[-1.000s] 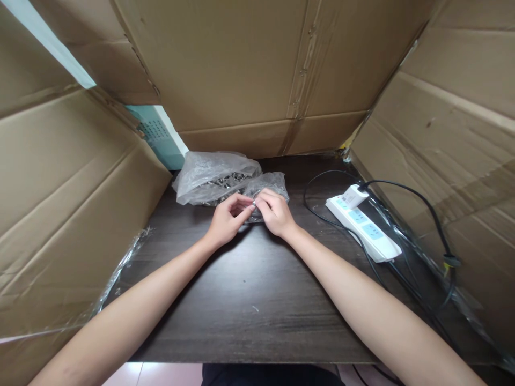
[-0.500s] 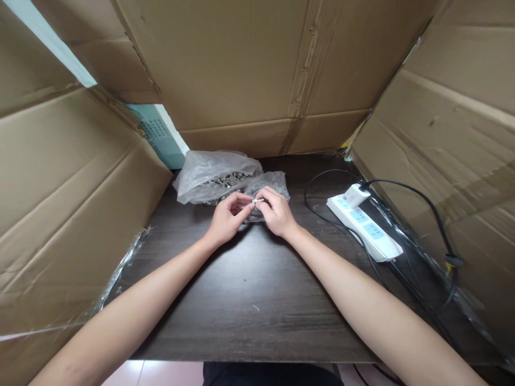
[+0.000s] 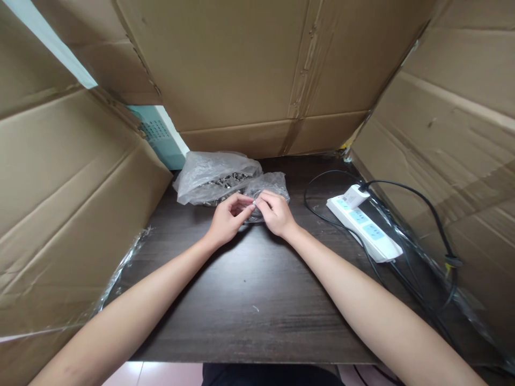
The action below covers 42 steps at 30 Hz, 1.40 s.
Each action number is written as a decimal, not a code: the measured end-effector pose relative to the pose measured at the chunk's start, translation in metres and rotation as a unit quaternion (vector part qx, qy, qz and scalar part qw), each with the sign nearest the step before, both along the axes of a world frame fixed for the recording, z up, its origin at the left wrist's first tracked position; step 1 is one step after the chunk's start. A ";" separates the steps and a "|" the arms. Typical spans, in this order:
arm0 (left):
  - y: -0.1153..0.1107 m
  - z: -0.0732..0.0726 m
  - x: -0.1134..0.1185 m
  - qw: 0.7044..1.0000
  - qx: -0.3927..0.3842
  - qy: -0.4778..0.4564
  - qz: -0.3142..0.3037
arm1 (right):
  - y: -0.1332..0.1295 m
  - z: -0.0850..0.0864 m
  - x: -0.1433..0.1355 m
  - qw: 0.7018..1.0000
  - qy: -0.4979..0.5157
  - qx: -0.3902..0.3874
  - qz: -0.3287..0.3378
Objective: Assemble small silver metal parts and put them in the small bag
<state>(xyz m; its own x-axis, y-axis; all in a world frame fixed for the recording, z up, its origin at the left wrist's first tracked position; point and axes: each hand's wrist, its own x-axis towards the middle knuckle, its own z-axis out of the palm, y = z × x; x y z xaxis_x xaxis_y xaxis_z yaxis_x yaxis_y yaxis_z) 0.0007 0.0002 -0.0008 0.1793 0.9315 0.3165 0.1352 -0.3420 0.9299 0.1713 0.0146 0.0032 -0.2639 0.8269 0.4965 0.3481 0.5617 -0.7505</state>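
Note:
My left hand (image 3: 228,219) pinches a small shiny metal part (image 3: 254,203) between thumb and fingertips. From the other side my right hand (image 3: 276,212) closes its thumb and fingers on the same part, hiding most of it. Behind my left hand lies a clear plastic bag (image 3: 201,170), open at the front, with many small metal pieces (image 3: 229,181) showing. A smaller plastic bag (image 3: 277,183) rests behind and beneath my fingers; its contents are hard to make out.
A white power strip (image 3: 382,244) with a plugged-in adapter (image 3: 354,196) and black cables (image 3: 426,198) lies on the right of the dark table (image 3: 241,311). Cardboard walls (image 3: 241,69) stand at the back and both sides. A pale green box (image 3: 159,134) shows at back left.
My right thumb and fingers have closed further over the metal part, so less of it shows. My left hand has hardly moved.

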 end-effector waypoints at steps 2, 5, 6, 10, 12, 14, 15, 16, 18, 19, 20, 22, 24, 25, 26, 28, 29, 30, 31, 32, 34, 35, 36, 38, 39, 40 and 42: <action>0.000 0.000 0.000 1.000 0.000 -0.004 -0.001 | -0.001 0.000 0.000 1.000 -0.002 0.002 -0.004; 0.001 -0.001 0.001 1.000 -0.003 -0.007 0.005 | -0.001 0.001 0.000 1.000 -0.001 0.009 -0.008; 0.001 -0.001 0.001 1.000 -0.005 -0.009 0.008 | -0.001 0.001 0.000 1.000 0.002 0.012 -0.009; 0.001 -0.002 0.000 1.000 -0.009 -0.012 0.007 | 0.000 -0.001 0.000 1.000 0.008 0.020 -0.012; 0.001 -0.002 0.000 1.000 -0.007 -0.009 0.003 | 0.000 -0.001 0.000 1.000 0.007 0.021 -0.010; 0.001 -0.002 0.000 1.000 -0.004 -0.006 0.002 | 0.000 -0.001 0.000 1.000 0.007 0.021 -0.009; 0.001 -0.002 0.000 1.000 -0.003 -0.003 0.002 | 0.000 -0.001 0.000 1.000 0.007 0.020 -0.008; 0.001 -0.002 0.000 1.000 -0.002 -0.001 0.003 | 0.000 -0.001 0.000 1.000 0.008 0.019 -0.007; 0.001 -0.001 0.000 1.000 -0.001 0.000 0.003 | 0.000 0.000 0.000 1.000 0.008 0.019 -0.004; 0.001 -0.001 0.000 1.000 -0.001 -0.001 0.002 | 0.000 0.000 0.000 1.000 0.006 0.019 -0.003; 0.001 -0.001 0.000 1.000 -0.001 -0.003 0.001 | 0.000 0.000 0.000 1.000 0.003 0.018 -0.004; 0.001 -0.001 0.000 1.000 -0.002 -0.007 -0.002 | 0.000 0.000 0.000 1.000 -0.002 0.013 -0.008; 0.001 -0.001 0.001 1.000 -0.004 -0.010 -0.001 | 0.000 0.000 0.000 1.000 -0.002 0.008 -0.008; 0.001 -0.001 0.001 1.000 -0.006 -0.011 0.001 | 0.000 0.000 0.000 1.000 0.001 0.007 -0.007; 0.001 -0.001 0.001 1.000 -0.008 -0.012 0.003 | 0.000 0.000 0.000 1.000 0.003 0.007 -0.006; 0.002 -0.001 0.001 1.000 -0.009 -0.015 0.005 | 0.000 -0.001 0.000 1.000 0.005 0.009 -0.008; 0.002 -0.001 0.001 1.000 -0.010 -0.016 0.004 | 0.000 -0.001 0.001 1.000 0.005 0.011 -0.010; 0.002 -0.001 0.001 1.000 -0.009 -0.018 0.002 | 0.000 -0.001 0.001 1.000 0.004 0.013 -0.010; 0.002 -0.001 0.001 1.000 -0.009 -0.017 0.000 | 0.000 -0.001 0.001 1.000 0.004 0.014 -0.010; 0.002 -0.001 0.001 1.000 -0.008 -0.016 -0.001 | 0.000 -0.002 0.000 1.000 0.004 0.015 -0.009; 0.002 -0.001 0.001 1.000 -0.007 -0.011 -0.002 | 0.001 -0.001 0.000 1.000 0.006 0.014 -0.007; 0.001 -0.001 0.001 1.000 -0.006 -0.008 -0.001 | 0.001 -0.001 0.000 1.000 0.007 0.013 -0.006; 0.001 -0.001 0.000 1.000 -0.005 -0.006 0.000 | 0.001 -0.001 0.000 1.000 0.007 0.012 -0.005; 0.001 -0.001 0.000 1.000 -0.004 -0.003 -0.001 | 0.000 -0.001 0.000 1.000 0.007 0.010 -0.004; 0.001 -0.001 0.000 1.000 -0.003 -0.001 -0.002 | 0.000 -0.001 0.000 1.000 0.007 0.010 -0.003; 0.001 -0.001 0.000 1.000 -0.002 -0.001 -0.002 | 0.000 0.000 0.000 1.000 0.007 0.009 -0.003; 0.002 -0.001 -0.001 1.000 0.000 -0.001 -0.002 | 0.000 0.000 0.000 1.000 0.008 0.005 -0.002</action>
